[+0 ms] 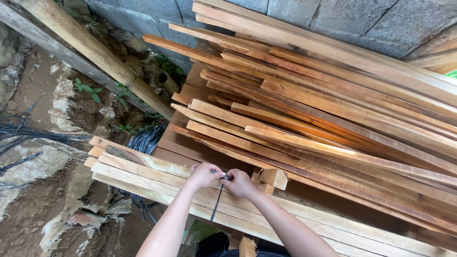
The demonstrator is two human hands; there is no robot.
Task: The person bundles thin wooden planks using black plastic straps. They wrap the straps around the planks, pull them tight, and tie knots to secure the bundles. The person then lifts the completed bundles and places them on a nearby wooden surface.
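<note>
wall: grey concrete blocks
floor: bare dirt, weeds
light: daylight
leaning: wooden poles

A thin dark strap hangs across pale stacked planks.

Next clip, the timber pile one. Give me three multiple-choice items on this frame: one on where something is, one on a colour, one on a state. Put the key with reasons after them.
1. Where do both hands meet?
A. On the near bundle of pale planks
B. On the block wall
C. On the dirt ground

2. What colour is the strap hanging below the hands?
A. Bright yellow
B. Dark, near black
C. White

3. How are the hands held?
A. Spread flat, apart
B. Pinched together on a small item at the strap
C. Hanging at the sides

Key:
1 A: left hand and right hand rest on the near planks.
2 B: the strap reads dark against pale wood.
3 B: the fingertips close together at the strap's top end.
</note>
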